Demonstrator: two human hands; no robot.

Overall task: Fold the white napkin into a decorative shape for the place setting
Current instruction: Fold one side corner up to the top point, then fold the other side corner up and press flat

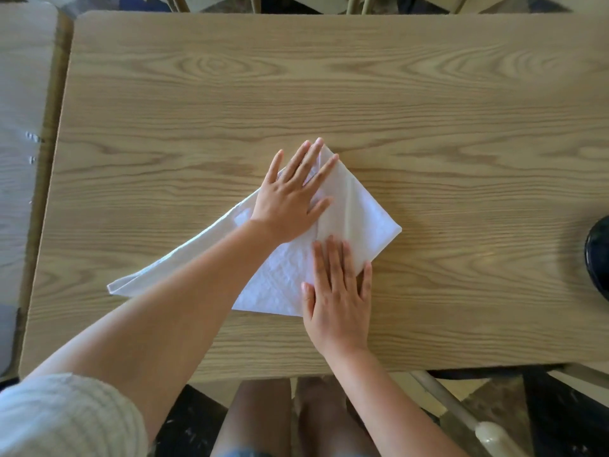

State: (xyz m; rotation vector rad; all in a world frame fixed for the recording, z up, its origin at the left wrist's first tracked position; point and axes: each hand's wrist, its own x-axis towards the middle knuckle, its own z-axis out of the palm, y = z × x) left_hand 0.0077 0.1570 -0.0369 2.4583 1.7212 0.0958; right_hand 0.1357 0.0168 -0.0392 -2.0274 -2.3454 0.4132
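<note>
The white napkin (362,212) lies on the wooden table (296,94), a little below its middle. Its right side is folded over into a pointed flap, while a long corner still stretches out to the lower left. My left hand (293,196) lies flat on the upper part of the fold, fingers spread toward the top point. My right hand (339,291) presses flat on the lower right edge, fingers pointing up. Both palms rest on the cloth without gripping it.
A dark round object (598,255) sits at the table's right edge, partly cut off. A second table (19,94) stands to the left across a narrow gap. Chair legs show beyond the far edge, and my knees under the near edge.
</note>
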